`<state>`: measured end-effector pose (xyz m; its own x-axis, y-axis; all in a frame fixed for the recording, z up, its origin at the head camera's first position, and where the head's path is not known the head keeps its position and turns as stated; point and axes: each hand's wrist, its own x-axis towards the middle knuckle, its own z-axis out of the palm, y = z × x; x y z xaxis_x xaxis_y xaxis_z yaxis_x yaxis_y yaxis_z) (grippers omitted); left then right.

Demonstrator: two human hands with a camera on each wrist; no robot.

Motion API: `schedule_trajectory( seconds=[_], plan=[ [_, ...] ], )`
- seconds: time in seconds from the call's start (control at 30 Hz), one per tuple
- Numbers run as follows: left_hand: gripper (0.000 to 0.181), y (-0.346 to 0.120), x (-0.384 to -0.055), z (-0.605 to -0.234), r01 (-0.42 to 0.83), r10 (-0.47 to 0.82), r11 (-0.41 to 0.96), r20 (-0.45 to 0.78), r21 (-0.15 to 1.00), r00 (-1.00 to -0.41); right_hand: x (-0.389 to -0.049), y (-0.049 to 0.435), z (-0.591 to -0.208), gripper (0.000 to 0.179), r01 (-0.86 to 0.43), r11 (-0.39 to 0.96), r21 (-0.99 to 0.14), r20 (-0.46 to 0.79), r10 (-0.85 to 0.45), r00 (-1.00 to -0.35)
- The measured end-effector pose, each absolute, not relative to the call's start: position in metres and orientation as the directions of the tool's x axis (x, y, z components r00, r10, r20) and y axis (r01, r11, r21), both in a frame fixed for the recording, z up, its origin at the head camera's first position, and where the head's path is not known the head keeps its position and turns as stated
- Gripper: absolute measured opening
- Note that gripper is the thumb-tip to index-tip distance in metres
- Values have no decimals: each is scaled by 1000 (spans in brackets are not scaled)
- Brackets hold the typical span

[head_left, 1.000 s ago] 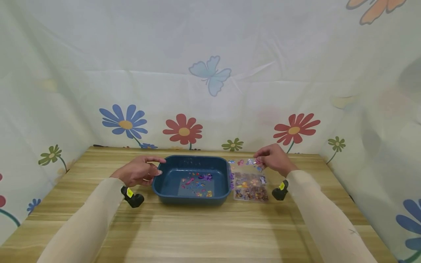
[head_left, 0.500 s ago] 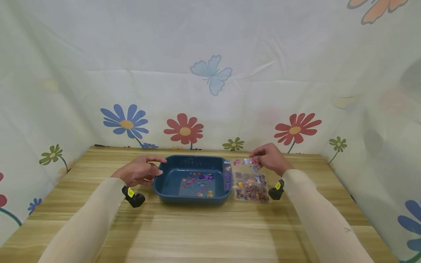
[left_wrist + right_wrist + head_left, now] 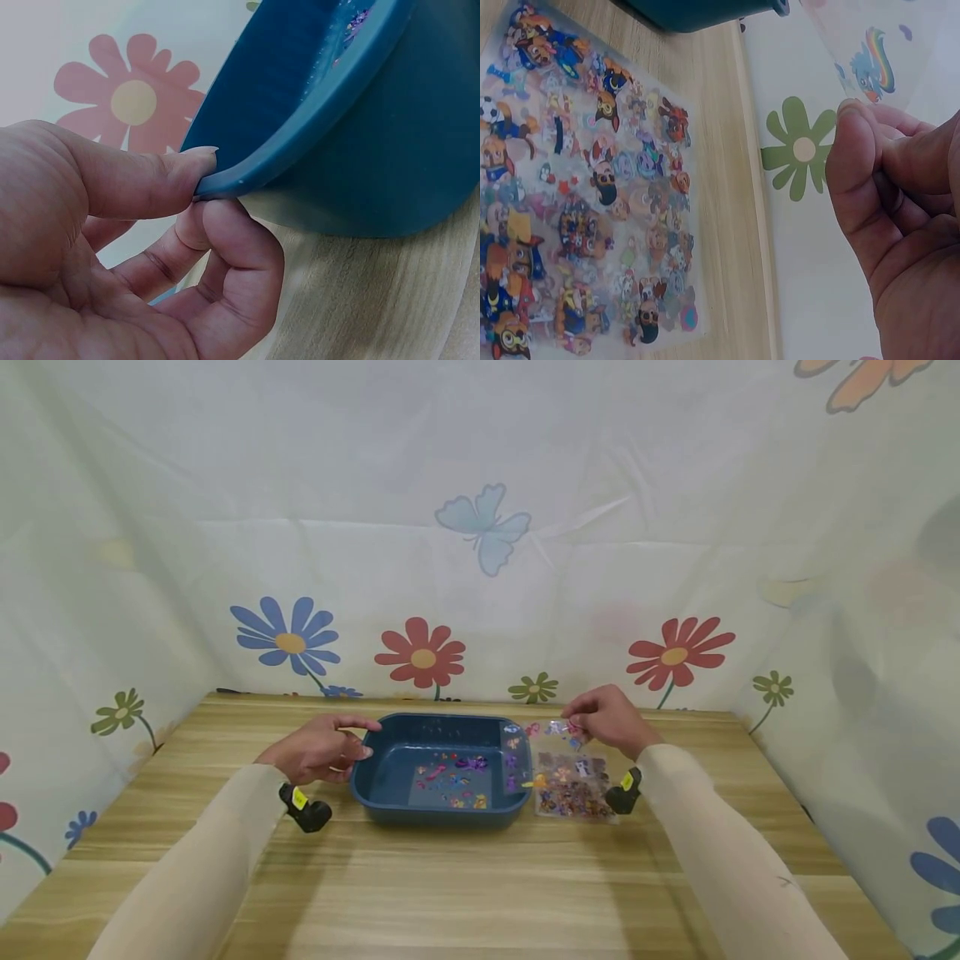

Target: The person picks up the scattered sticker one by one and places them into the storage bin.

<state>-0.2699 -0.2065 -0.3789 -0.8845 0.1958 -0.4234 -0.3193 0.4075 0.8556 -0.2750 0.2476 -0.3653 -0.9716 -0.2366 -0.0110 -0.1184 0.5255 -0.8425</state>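
Observation:
A dark blue plastic basin stands on the table. My left hand pinches its left rim; in the left wrist view the thumb lies over the rim with curled fingers beneath. My right hand pinches the corner of a clear sticker sheet printed with small colourful ponies. That sheet is raised, and its left part overlaps the basin's right rim. Inside the basin lies another clear sticker sheet. Below my right hand, sticker sheets crowded with cartoon dogs lie flat on the table.
The wooden table reaches back to a hanging cloth printed with flowers and a butterfly. A small black wrist device sits at each wrist, low over the tabletop.
My right hand has moved left with the sticker sheet, bringing the sheet's left part over the basin's right side. My left hand has stayed at the rim.

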Motion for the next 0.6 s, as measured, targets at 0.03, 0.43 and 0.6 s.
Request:
schedule_trajectory(
  seconds=[0.03,0.43,0.6],
  plan=[
    [59,-206,-270,-379,-322,194,408,-425,855,-884,-275,247,-365,24,-118,524,-843,-12,-237,-971],
    [59,-207,-270,-378,-322,199,414,-430,851,-881,-278,240,-364,24,-118,518,-847,-17,-249,-968],
    [59,-207,-270,-378,-321,204,416,-431,851,-879,-280,238,-365,24,-122,509,-852,-15,-258,-966]
  ],
)
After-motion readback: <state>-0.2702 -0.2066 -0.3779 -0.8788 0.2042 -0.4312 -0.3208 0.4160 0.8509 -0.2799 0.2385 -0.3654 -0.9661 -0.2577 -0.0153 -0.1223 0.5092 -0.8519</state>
